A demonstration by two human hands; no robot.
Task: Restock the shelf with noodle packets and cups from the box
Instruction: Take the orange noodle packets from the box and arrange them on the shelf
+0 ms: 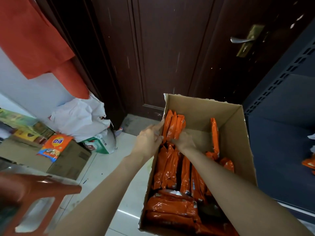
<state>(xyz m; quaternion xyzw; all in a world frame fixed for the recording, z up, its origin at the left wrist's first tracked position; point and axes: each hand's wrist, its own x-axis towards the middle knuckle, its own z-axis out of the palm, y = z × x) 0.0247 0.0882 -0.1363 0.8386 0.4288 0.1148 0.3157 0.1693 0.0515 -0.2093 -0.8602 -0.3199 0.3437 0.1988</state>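
An open cardboard box (238, 133) stands on the floor, holding several orange noodle packets (172, 169) on edge and more lying flat at the near end. Three upright orange packets (173, 126) sit at the box's far left. My left hand (150, 138) presses their left side at the box wall. My right hand (184, 140) closes on their lower right side, so both hands clamp this bunch. The dark blue shelf (281, 150) is at the right, with an orange packet (308, 163) on it at the frame edge. No cups are visible.
A dark wooden door (170, 57) with a handle (242, 40) stands behind the box. On the left are white plastic bags (81, 118), a green-white sack (100, 143), a closed carton (68, 160) with an orange bag (54, 145) on it, and a red stool (34, 201) close by.
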